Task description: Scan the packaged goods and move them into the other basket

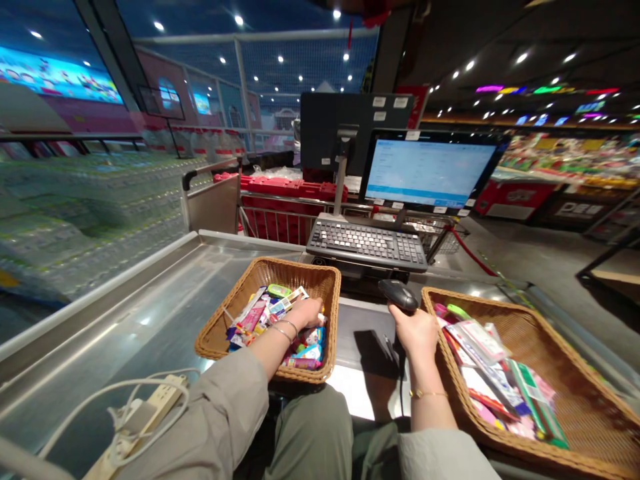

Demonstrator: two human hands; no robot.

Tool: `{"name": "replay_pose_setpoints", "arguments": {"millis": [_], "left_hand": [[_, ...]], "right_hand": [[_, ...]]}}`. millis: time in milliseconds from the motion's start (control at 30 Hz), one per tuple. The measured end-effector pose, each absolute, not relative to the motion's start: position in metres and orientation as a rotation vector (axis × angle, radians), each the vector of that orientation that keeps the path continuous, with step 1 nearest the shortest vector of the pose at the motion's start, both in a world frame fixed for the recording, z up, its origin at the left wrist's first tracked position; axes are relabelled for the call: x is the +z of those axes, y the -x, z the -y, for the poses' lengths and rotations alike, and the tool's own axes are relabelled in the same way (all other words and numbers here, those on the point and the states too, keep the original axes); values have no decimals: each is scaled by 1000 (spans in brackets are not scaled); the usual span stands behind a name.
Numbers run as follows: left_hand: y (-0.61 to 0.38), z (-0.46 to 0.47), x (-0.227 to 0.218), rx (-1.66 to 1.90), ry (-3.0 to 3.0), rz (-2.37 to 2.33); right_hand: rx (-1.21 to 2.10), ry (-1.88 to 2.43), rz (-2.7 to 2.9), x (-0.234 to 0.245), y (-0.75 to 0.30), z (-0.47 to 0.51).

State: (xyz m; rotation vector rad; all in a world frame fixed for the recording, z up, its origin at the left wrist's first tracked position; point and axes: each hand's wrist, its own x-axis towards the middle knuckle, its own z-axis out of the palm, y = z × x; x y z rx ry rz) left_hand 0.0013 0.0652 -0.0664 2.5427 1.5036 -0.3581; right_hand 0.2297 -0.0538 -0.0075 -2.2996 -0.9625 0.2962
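My left hand (pixel 303 313) reaches into the left wicker basket (pixel 240 293) and rests among several small colourful packets (pixel 260 313); I cannot tell whether it grips one. A black handheld barcode scanner (pixel 399 295) is gripped by my right hand (pixel 417 330), its head pointing away from me over the steel counter between the baskets. The right wicker basket (pixel 575 400) holds several more packets (pixel 493 373), just right of my right wrist.
A keyboard (pixel 367 244) and a lit till screen (pixel 430 172) stand behind the baskets. A power strip with white cables (pixel 145 413) lies on the steel counter (pixel 150 300) at front left. A red-lined metal cart (pixel 285 207) sits beyond the counter.
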Motion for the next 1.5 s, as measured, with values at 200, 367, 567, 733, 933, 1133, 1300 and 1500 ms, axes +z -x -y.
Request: {"name": "replay_pose_setpoints", "arguments": {"millis": [200,367,567,733,933,1133,1300,1500], "left_hand": [[-5,-64,-63,-384,-2528,-1502],[-4,-62,-62,-399,-2518,-1492],[-3,-59,-61,-424,-2567,-1374],[-4,-57,-68,-381,-2536,-1343],[8,-65,-70,-227,-2485,-1393],[47,-89,-63,-33,-2340,-1652],[65,-91,-59,10,-2273,-1690],[71,-84,-54,-34,-2306,-1707]], "right_hand": [[309,2294,953,-9,-228,55],[314,2298,944,-9,-228,56],[313,2290,956,-11,-229,57],[292,2282,971,-13,-232,58],[294,2286,983,-13,-232,58],[324,2305,966,-12,-229,56],[337,2306,967,-12,-227,56],[341,2299,964,-13,-228,56]]}}
